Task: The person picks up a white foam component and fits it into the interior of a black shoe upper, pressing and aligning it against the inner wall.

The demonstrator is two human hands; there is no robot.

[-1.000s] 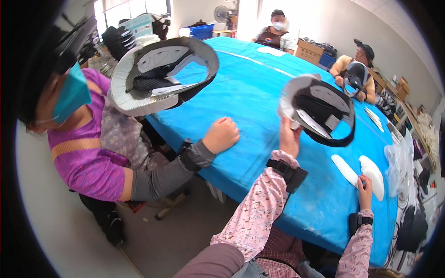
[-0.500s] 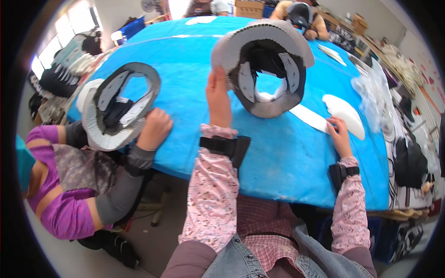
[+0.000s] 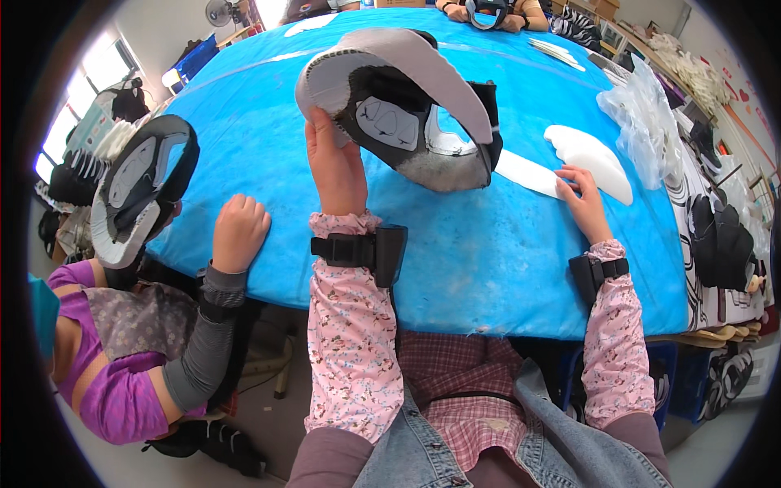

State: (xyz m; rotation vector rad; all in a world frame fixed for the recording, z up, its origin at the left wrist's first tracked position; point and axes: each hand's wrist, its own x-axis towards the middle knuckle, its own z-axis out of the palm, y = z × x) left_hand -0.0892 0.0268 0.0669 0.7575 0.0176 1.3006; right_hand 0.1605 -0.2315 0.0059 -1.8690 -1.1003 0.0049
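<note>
My left hand [image 3: 338, 167] grips a ring-shaped piece of stitched headgear [image 3: 389, 124] by its pale rim, thumb and fingers around the edge. Raised above the blue-covered table [image 3: 439, 268], it shows a dark inside with white panels and a curved, pale outer edge. My right hand [image 3: 587, 199] rests lower to the right, fingers bent over the end of a flat white strip [image 3: 522, 172], which lies on the table. Just beyond these fingers is a white curved piece [image 3: 590, 154] with a scalloped edge.
At left, a co-worker holds a similar headgear piece [image 3: 134, 175], a closed hand [image 3: 241, 232] on the table edge. Another person's hands [image 3: 512, 22] work at the far side. Clear plastic bags [image 3: 639, 114] lie at right. White pieces [image 3: 557, 53] lie farther back.
My left hand has moved left and turned the headgear, so its opening faces more to the side. My right hand stays at the strip. The co-worker's headgear has moved left, away from their closed hand.
</note>
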